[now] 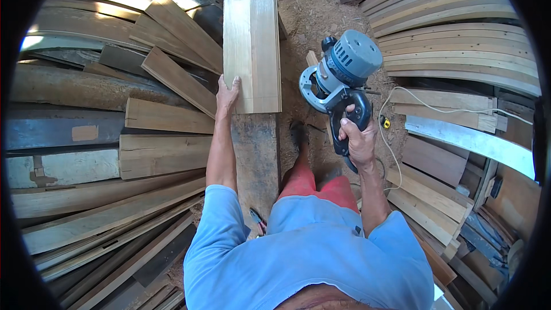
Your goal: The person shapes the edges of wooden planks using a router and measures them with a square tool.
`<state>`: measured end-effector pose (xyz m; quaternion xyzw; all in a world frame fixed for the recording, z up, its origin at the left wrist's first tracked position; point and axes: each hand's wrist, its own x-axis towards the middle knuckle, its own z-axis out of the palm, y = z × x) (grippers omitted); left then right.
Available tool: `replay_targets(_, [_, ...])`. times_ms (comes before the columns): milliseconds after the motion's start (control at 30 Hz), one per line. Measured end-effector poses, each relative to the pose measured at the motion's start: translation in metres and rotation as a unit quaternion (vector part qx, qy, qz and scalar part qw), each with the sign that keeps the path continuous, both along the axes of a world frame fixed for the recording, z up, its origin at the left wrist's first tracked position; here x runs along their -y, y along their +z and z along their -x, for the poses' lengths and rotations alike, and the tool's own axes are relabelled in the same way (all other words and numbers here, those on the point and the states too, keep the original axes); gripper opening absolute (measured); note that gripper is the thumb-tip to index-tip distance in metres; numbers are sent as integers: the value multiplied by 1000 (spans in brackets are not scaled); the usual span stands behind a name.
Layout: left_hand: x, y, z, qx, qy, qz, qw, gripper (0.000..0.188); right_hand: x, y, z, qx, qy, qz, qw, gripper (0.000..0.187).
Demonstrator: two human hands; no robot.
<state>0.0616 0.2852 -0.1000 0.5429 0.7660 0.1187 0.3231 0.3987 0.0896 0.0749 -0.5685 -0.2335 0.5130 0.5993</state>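
Observation:
A long pale wooden board (pixel 251 40) lies lengthwise on a worn wooden bench (pixel 255 149), running away from me. Around its near left edge my left hand (pixel 228 95) is closed, thumb on the top face and fingers mostly hidden at the side. My right hand (pixel 359 138) grips the black D-shaped handle of a router (pixel 350 60), a power tool with a blue-grey motor housing and a round metal base. The router is tilted and held in the air to the right of the board, apart from it. Its base opening faces left.
Loose planks (pixel 172 115) crowd the left side. Stacked curved-looking boards (pixel 453 46) stand at the far right, with more timber (pixel 430 195) below. A white cord (pixel 396 155) and a yellow tape measure (pixel 385 121) are on the right. Pliers (pixel 256 216) lie near the bench. Shavings cover the floor (pixel 307 0).

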Motion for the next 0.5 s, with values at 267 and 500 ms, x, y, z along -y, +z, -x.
replay_targets(267, [12, -18, -17, -7, -1, -85, 996, 69, 33, -19, 35, 56, 50, -21, 997, 27])
replay_targets(500, [10, -14, -16, -12, 6, -81, 997, 66, 74, -56, 81, 137, 81, 6, 987, 34])
